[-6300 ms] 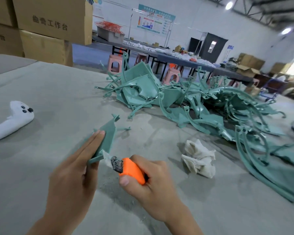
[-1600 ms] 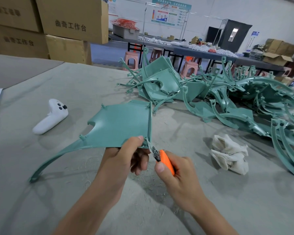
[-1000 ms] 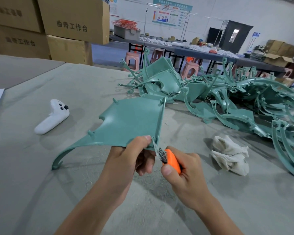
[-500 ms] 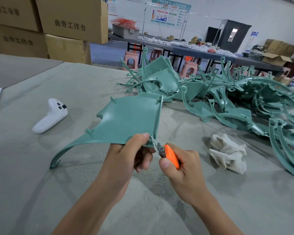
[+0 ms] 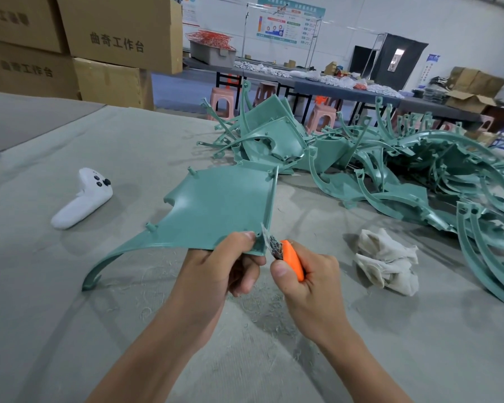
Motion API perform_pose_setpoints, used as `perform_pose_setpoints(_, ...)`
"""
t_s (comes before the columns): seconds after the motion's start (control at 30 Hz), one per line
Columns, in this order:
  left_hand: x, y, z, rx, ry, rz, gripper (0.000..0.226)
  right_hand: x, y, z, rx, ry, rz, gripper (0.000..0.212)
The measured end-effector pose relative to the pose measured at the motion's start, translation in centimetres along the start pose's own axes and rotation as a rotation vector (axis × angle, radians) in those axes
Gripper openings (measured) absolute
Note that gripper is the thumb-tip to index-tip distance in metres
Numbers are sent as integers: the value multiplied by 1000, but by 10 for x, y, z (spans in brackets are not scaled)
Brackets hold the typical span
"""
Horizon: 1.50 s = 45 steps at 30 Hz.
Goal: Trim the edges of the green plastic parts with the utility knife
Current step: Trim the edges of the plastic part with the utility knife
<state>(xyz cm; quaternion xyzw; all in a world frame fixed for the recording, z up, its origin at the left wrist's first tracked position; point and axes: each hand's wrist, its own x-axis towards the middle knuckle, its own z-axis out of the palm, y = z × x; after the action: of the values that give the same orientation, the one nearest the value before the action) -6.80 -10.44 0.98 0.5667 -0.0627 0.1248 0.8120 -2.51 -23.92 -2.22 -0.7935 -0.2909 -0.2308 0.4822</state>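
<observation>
Currently: I trim the near right corner of the flat green plastic panel [image 5: 216, 207], held over the grey table [image 5: 70, 330].
Left hand [image 5: 216, 266]: pinches that corner.
Right hand [image 5: 306, 283]: grips the orange-handled utility knife [image 5: 293, 261], blade at the rim.
Advice: shave thinly, away from my thumb.

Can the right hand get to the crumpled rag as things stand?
Probably yes: the rag lies on the table beside the right hand, nothing between them. But that hand grips the utility knife, so grasping would be awkward.
</observation>
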Motion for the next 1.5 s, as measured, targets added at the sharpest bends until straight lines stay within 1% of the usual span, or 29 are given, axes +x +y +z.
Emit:
perform_pose_setpoints(0.1,0,0,0,1,-8,2,24,1,4,0,-5,2,15,39)
perform_pose_setpoints(0.17,1,0,0,1,-5,-2,25,1,4,1,-2,-3,18,39)
perform_pose_setpoints(0.23,-2,-1,0,12,-13,-6,23,4,8,1,11,19,49,43)
perform_pose_setpoints(0.3,-9,-5,1,55,-49,-20,20,10,14,-3,17,81,119,52)
perform_pose_setpoints(0.33,-13,-7,3,74,-71,-34,23,14,18,-6,-4,113,144,55)
perform_pose_setpoints(0.43,-16,-10,5,78,-100,-55,23,20,28,-12,-45,163,200,56)
perform_pose_setpoints(0.5,-14,-9,4,92,-98,-59,23,20,30,-13,-5,180,239,57)
perform_pose_setpoints(0.57,-12,-8,4,108,-84,-51,24,19,29,-15,94,188,261,57)
perform_pose_setpoints(0.63,-11,-7,3,96,-50,-34,25,15,26,-17,175,145,224,58)
perform_pose_setpoints(0.7,-9,-5,3,76,-23,-9,24,9,21,-17,178,59,127,62)
perform_pose_setpoints(0.77,-7,-3,3,50,-11,11,18,3,13,-14,118,-12,10,56)
perform_pose_setpoints(0.83,-5,-2,2,31,2,7,14,1,8,-10,90,-55,-51,48)
perform_pose_setpoints(0.93,-7,-1,2,21,-14,13,13,2,9,-9,79,-31,-48,50)
perform_pose_setpoints(1.03,-9,-2,2,30,-58,2,20,4,14,-9,40,22,-23,35)
perform_pose_setpoints(1.07,-10,-3,2,38,-66,-5,21,6,14,-9,40,35,-10,35)
perform_pose_setpoints(1.2,-16,-7,1,90,-137,-37,26,15,17,-13,86,114,145,62)
perform_pose_setpoints(1.23,-18,-7,1,101,-159,-49,27,19,20,-15,70,144,190,63)
perform_pose_setpoints(1.33,-19,-7,1,118,-204,-61,26,30,30,-24,70,224,302,54)
perform_pose_setpoints(1.43,-16,-7,1,115,-194,-62,23,35,36,-35,202,329,440,58)
perform_pose_setpoints(1.5,-14,-7,2,113,-152,-47,23,31,34,-40,252,315,432,57)
